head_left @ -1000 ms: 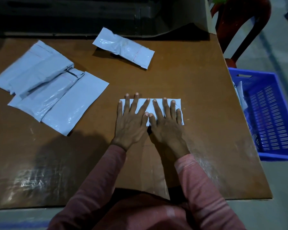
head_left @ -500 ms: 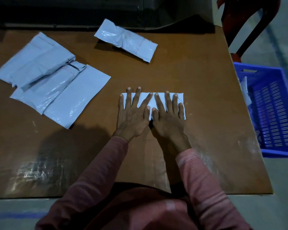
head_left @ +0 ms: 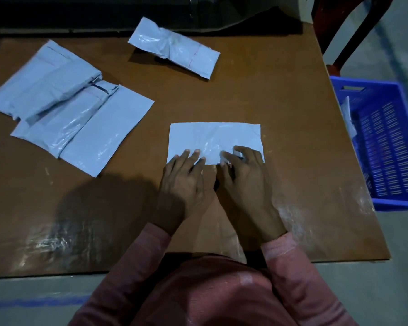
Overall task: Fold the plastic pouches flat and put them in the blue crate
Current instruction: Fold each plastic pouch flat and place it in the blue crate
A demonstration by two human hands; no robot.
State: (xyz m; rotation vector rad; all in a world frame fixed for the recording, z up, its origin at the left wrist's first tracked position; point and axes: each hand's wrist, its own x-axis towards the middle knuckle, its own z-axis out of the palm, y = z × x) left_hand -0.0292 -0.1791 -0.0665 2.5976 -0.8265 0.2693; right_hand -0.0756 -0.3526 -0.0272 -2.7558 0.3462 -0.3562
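Pinching the 6 o'clock edge of the folded pouch mid-table, right hand fingers curled; left hand fingers lay flat. Slick plastic might spring unfolded when lifted toward the crate at 3 o'clock.

Glossy plastic film on a scuffed matt board

The folded pouch at centre is thin pale-blue plastic film, smooth, with a soft sheen and faint creases. The loose pouches at upper left and the crumpled pouch at the top are the same film, shinier along their wrinkles. The table is brown board, matt and scuffed, with pale glossy smears near its front edge. The crate at right is hard blue slotted plastic. The sleeves are pink matt cloth.
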